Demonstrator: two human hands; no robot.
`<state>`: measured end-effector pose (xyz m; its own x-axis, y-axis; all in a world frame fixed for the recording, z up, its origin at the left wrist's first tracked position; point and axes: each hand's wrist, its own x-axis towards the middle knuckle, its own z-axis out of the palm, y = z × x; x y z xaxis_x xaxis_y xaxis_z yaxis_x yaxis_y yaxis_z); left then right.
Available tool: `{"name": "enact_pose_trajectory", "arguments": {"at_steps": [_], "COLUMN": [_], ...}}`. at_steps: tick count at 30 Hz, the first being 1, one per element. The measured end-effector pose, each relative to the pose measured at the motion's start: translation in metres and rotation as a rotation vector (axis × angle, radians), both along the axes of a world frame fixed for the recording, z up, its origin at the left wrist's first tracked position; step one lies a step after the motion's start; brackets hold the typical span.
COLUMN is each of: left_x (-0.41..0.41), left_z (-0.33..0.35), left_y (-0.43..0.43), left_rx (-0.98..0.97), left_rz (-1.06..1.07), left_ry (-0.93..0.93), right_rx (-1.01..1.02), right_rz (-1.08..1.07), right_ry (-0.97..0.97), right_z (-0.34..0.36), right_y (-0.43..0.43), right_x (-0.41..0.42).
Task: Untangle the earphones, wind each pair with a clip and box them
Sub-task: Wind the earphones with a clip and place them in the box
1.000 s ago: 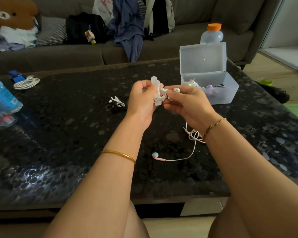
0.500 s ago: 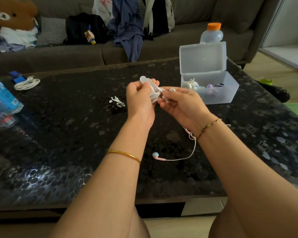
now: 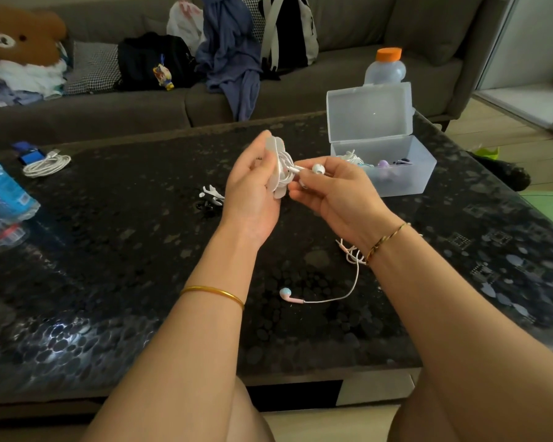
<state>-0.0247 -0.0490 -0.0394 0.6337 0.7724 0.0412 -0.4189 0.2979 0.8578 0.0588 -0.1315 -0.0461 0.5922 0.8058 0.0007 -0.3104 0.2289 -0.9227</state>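
Note:
My left hand (image 3: 253, 186) grips a white winder clip (image 3: 276, 167) with white earphone cord coiled round it, held above the table. My right hand (image 3: 329, 193) pinches the cord's end, where a white earbud (image 3: 318, 169) sticks up. A pink earphone (image 3: 288, 295) with its thin cord lies on the black table (image 3: 109, 250) under my right wrist. The clear plastic box (image 3: 406, 177) stands open at the right with several wound earphones inside. Spare white and black clips (image 3: 210, 199) lie left of my left hand.
A coiled white cable (image 3: 47, 162) and a blue item lie at the table's far left, with a water bottle (image 3: 0, 199) nearer. An orange-capped bottle (image 3: 385, 67) stands behind the box. A sofa with clothes and bags runs along the back.
My left hand has turned the clip so its flat side faces right. My right hand has shifted a little, and the earbud now stands clear above its fingers.

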Motion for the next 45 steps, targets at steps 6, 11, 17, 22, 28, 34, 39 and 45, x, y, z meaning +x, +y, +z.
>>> {"name": "enact_pose_trajectory", "arguments": {"at_steps": [6,11,17,22,28,34,39,45], "left_x": [-0.003,-0.006,-0.004,-0.004,-0.003,0.000,0.000,-0.003], "left_z": [-0.002,0.010,0.000,-0.001,-0.003,-0.004,-0.002,-0.005], "left_y": [0.006,0.001,0.006,0.003,0.001,0.000,-0.003,0.001], "left_rx": [0.420,0.230,0.342,0.456,0.616,0.659,0.606,0.630], "left_rz": [0.171,0.041,0.080,0.011,0.010,-0.004,-0.029,0.069], "left_ry": [0.491,0.393,0.535,0.551,0.603,0.598,0.569,0.613], "right_rx": [-0.161,-0.207,-0.166,-0.151,-0.231,-0.255,-0.250,-0.253], "right_rz": [-0.227,-0.261,-0.161,-0.204,-0.164,-0.233,-0.270,-0.132], "right_ry": [-0.574,-0.832,-0.605,-0.611,-0.708,-0.640,-0.685,-0.668], "right_z": [0.000,-0.001,-0.004,-0.003,-0.001,-0.002,0.000,0.003], "right_y": [0.000,0.002,0.005,0.006,0.004,0.003,0.006,0.003], "right_x": [0.004,0.005,0.004,0.011,0.018,0.015,0.010,0.012]}}
